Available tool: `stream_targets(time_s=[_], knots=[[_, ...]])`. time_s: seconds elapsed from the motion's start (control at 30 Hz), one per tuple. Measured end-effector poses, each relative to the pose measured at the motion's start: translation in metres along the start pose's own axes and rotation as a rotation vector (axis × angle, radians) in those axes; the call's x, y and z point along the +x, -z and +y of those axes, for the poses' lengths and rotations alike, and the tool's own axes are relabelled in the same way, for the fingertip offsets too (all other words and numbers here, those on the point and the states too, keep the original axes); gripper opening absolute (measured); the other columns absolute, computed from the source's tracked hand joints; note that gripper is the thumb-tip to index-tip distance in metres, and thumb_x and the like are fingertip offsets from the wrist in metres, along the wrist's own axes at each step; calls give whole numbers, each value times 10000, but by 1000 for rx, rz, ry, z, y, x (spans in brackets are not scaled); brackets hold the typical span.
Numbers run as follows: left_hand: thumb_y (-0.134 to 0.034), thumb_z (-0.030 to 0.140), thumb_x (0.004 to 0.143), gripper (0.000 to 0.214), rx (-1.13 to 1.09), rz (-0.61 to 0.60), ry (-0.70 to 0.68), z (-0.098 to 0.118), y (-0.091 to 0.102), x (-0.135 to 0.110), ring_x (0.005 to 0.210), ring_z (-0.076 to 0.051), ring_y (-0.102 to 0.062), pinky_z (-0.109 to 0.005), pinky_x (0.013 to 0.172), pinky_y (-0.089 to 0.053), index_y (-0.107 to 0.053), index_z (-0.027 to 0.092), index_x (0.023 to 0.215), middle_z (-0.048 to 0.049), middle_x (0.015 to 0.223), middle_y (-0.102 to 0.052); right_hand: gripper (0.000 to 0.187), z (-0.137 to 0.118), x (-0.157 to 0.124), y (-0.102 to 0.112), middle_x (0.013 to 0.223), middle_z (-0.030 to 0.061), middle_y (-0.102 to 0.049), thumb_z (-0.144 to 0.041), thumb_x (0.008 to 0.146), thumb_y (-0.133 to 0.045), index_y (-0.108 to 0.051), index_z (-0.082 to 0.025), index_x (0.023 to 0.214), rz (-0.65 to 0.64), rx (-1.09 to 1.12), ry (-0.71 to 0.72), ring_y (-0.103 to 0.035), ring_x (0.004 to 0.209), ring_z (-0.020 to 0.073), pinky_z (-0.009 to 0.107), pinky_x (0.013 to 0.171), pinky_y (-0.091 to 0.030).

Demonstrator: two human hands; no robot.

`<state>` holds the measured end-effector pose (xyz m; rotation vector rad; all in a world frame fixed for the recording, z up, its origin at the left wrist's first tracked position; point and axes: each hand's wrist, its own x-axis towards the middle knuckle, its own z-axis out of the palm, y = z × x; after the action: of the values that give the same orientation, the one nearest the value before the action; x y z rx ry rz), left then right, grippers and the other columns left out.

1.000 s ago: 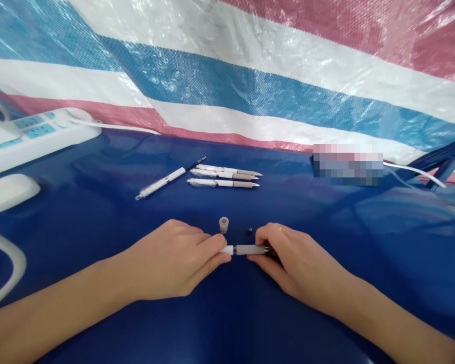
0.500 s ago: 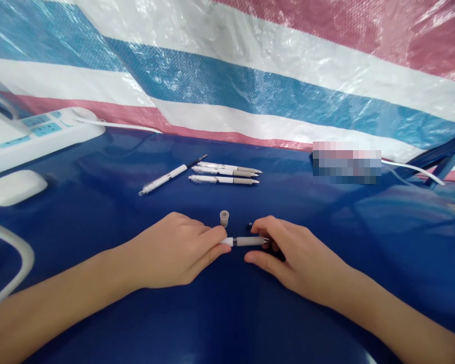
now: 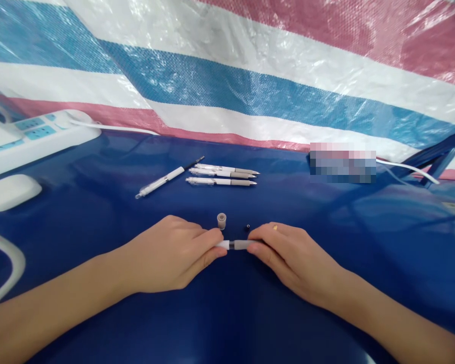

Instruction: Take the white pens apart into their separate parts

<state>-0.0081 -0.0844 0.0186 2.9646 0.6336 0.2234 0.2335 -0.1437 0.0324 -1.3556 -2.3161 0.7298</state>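
A white pen with a grey grip (image 3: 242,244) lies level between my two hands. My left hand (image 3: 176,255) pinches its white barrel, covering the back end. Around the grip, the thumb and forefinger of my right hand (image 3: 291,258) are closed, and the tip is hidden behind them. Just beyond the pen stands a small grey cylindrical piece (image 3: 221,221) with a hollow top. Close to my right forefinger is a tiny dark ring-like part (image 3: 247,227).
Three assembled pens (image 3: 223,181) lie side by side farther back. Left of them is a pen without its grip (image 3: 160,182), dark refill exposed. A white power strip (image 3: 41,134), a white adapter (image 3: 13,192) and a cable (image 3: 13,253) occupy the left. A blurred-out object (image 3: 343,163) sits back right.
My right hand has closed its thumb and forefinger onto the pen's grip, where they were apart before. My left hand keeps its hold. The whole view has shifted slightly.
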Motion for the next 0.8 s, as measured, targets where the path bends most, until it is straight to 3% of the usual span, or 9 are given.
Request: stream_targets(time_s=[0.07, 0.23, 0.37, 0.53, 0.67, 0.8], knots=[[-273, 326, 1023, 337, 7, 15, -10, 0, 0, 0, 462, -170, -543, -288, 481, -355, -539, 191, 865, 16, 583, -560, 205, 0, 1, -1, 907, 21, -647, -294, 1028, -392, -573, -202, 997, 9, -25, 11, -606, 800, 167, 313, 744, -459], [-273, 303, 1020, 317, -26, 24, -17, -1, 0, 0, 462, -163, -521, -284, 474, -341, -508, 194, 839, 22, 583, -539, 68, -1, -1, -1, 924, 10, -606, -194, 965, -514, -541, -201, 1027, 76, 37, 89, -556, 818, 147, 278, 740, -446], [-285, 285, 1012, 272, -102, 28, -36, -2, 1, 0, 462, -151, -493, -278, 471, -342, -476, 201, 837, 32, 599, -521, 130, -2, -3, 2, 904, -26, -581, -153, 905, -604, -556, -222, 1005, 175, 202, 106, -538, 784, 100, 219, 733, -437], [-315, 268, 1002, 226, -150, 45, -37, -3, 3, 0, 466, -136, -483, -261, 469, -347, -461, 207, 840, 42, 612, -507, 233, 1, -2, 3, 967, -9, -532, -2, 863, -524, -580, -210, 952, 262, 246, 204, -546, 821, 80, 201, 767, -442], [-365, 258, 988, 185, -147, 77, -63, -4, 2, 0, 479, -129, -495, -255, 482, -368, -490, 201, 864, 43, 622, -521, 196, 3, -1, 1, 926, -15, -531, -38, 840, -549, -533, -206, 940, 157, 221, 150, -529, 781, 97, 228, 722, -442], [-423, 263, 972, 149, -107, 124, -91, -4, -1, 1, 496, -130, -541, -262, 494, -395, -547, 188, 1005, 38, 653, -580, 147, 3, -2, 1, 851, -33, -525, -101, 845, -561, -491, -213, 909, -7, 107, 92, -494, 722, 108, 247, 655, -401]])
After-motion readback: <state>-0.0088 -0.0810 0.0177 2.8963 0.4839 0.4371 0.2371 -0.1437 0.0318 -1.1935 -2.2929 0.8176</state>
